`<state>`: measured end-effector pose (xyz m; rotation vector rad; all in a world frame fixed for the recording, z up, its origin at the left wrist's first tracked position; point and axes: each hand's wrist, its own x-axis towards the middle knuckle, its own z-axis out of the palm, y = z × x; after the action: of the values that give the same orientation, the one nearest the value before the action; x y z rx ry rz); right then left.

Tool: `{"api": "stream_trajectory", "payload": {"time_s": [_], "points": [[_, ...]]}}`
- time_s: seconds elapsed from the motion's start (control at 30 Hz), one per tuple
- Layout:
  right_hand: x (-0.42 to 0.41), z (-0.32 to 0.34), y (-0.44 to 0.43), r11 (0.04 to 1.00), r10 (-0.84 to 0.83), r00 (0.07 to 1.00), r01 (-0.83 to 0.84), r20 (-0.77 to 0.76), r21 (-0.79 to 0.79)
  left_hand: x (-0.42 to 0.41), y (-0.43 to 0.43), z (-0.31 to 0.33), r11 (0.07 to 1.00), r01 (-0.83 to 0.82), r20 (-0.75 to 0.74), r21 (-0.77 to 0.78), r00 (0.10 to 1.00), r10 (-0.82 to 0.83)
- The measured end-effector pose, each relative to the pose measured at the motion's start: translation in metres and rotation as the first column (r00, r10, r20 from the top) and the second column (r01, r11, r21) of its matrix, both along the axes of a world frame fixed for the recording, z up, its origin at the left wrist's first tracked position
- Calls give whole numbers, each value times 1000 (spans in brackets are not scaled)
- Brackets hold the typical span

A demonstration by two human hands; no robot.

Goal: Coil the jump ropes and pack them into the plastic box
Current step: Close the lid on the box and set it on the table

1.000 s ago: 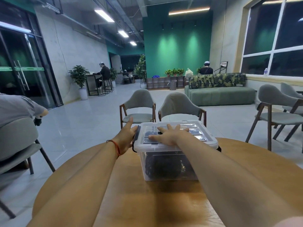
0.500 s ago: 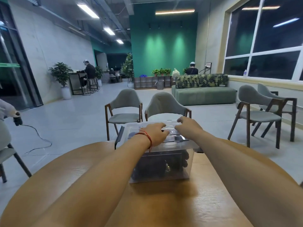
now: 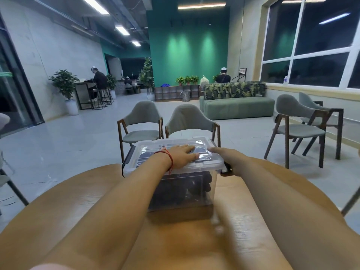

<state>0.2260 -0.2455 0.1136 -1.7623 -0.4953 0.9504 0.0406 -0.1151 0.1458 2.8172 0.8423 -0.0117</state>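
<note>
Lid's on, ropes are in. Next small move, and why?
Probably snap the right latch up onto the lid. The left hand lies flat on the lid, holding it down, and the right hand is at that latch. The dark jump ropes sit inside the plastic box; the left latch looks unclipped too.

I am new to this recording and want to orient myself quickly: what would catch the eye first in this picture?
The clear plastic box stands on the round wooden table, lid on, dark jump ropes showing through its wall. The left hand, red string at the wrist, lies flat on the lid; the right hand is at the box's right end by a black latch. Far behind, a green wall is lit.
</note>
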Motion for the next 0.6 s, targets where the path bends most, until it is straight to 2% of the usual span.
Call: {"api": "stream_trajectory", "payload": {"time_s": [0.13, 0.3, 0.37, 0.47, 0.53, 0.6], "points": [[-4, 18, 1, 1000, 9, 963, -7, 270, -9, -2, -3, 3, 1000, -3, 12, 0, 1000, 3], [-23, 34, 7, 999, 46, 919, -32, 390, -42, -3, -7, 4, 1000, 7, 16, 15, 1000, -7], [-33, 31, 12, 997, 60, 860, -23, 508, -79, -3, -8, 3, 1000, 2, 10, 27, 1000, -2], [-38, 18, 22, 997, 25, 707, 36, 707, -72, -1, -4, 0, 1000, -10, -4, 29, 1000, 10], [-37, 13, 25, 996, 61, 622, 9, 781, -84, 0, -2, 0, 999, -15, -9, 29, 1000, 15], [-37, 13, 23, 995, 90, 581, -27, 809, -92, 0, -4, 0, 1000, -10, -11, 21, 1000, 11]]}}
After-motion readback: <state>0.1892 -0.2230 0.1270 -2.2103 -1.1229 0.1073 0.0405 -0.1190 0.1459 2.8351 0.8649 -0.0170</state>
